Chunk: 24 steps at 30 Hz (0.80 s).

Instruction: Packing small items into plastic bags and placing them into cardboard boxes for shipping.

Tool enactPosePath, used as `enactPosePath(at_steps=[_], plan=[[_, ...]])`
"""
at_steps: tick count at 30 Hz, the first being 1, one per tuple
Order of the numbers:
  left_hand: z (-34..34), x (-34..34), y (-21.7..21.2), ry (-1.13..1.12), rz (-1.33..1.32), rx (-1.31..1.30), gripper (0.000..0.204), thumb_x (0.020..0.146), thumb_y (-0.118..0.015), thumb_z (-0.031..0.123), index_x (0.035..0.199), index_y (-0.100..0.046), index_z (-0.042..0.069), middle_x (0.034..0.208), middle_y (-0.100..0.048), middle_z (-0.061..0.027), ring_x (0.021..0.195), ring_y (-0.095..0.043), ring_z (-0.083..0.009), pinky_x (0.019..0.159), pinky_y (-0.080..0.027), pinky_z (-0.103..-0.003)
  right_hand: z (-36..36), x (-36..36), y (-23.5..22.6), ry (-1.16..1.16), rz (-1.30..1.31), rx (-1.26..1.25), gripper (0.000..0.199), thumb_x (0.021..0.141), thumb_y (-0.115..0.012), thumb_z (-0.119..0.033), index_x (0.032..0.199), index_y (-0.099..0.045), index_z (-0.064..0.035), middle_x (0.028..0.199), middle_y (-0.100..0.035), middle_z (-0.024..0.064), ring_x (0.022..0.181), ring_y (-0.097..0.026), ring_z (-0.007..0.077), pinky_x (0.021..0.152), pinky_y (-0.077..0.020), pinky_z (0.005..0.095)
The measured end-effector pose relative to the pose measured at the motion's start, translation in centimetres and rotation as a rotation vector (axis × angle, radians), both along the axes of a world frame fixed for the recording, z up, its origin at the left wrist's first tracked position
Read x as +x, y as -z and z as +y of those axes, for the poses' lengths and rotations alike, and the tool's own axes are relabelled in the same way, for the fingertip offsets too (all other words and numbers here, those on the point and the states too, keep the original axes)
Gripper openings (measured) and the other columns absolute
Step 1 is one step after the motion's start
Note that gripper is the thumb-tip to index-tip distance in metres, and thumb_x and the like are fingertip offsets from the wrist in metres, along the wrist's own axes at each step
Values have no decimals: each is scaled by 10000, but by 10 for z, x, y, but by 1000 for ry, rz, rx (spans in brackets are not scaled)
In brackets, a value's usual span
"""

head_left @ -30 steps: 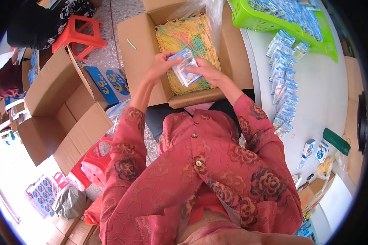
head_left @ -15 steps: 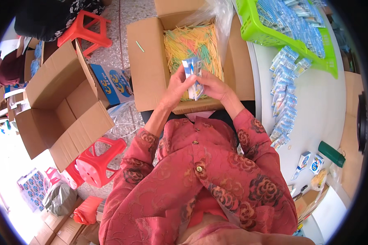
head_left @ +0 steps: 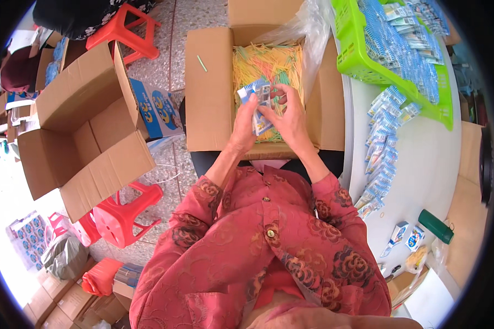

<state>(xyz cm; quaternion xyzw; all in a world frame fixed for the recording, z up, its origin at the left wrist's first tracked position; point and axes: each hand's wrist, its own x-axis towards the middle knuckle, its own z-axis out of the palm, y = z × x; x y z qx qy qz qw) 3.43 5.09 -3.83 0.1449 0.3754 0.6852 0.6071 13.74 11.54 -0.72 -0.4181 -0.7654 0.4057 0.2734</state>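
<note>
My left hand (head_left: 243, 127) is closed around a few small blue-and-white packets (head_left: 262, 122), its thumb across their front. The packets are fanned slightly apart and partly see-through. My right hand (head_left: 290, 119) is beside them, thumb at their edge and fingers curled but apart. Both hands are over an uncovered cardboard box (head_left: 208, 104) in front of me. Inside lies a heap of thin yellow, green and orange sticks (head_left: 282, 66), and clear plastic film hangs at its far right corner.
On the white table (head_left: 422, 170) at right, a row of similar packets (head_left: 382, 156) lies below a lime-green basket (head_left: 368, 66) full of them. A dark green bottle (head_left: 436, 226) lies farther down. At left are an empty carton (head_left: 82, 126) and red stools (head_left: 118, 222).
My right hand has loosened from the packets and lifted its fingers off them. The packets have spread and tilted in my left hand. The whole view has shifted slightly.
</note>
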Motion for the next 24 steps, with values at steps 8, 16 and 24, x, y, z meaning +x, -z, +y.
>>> enactPosePath(at_steps=[8,16,24], plan=[[1,-7,-6,-127,166,-39,476,915,-427,380,1249,-388,44,1135,-484,-93,969,-512,-176,813,-472,-351,-9,-1,-6,-258,181,-166,499,751,-665,-157,1185,-464,-15,1099,-549,96,944,-534,174,769,-457,294],[-3,-8,-13,-115,73,18,471,947,-321,386,1278,-339,51,1179,-462,-79,958,-515,-186,777,-492,-347,-12,-4,-3,-227,187,-318,496,732,-671,-129,1170,-463,-22,1135,-523,69,974,-521,168,769,-465,290],[-3,-9,-3,-64,93,31,484,946,-305,404,1287,-324,62,1207,-457,-76,933,-532,-203,780,-496,-359,-13,-1,-10,-228,173,-363,485,741,-653,-102,1178,-463,-10,1137,-531,83,1006,-526,188,791,-484,304]])
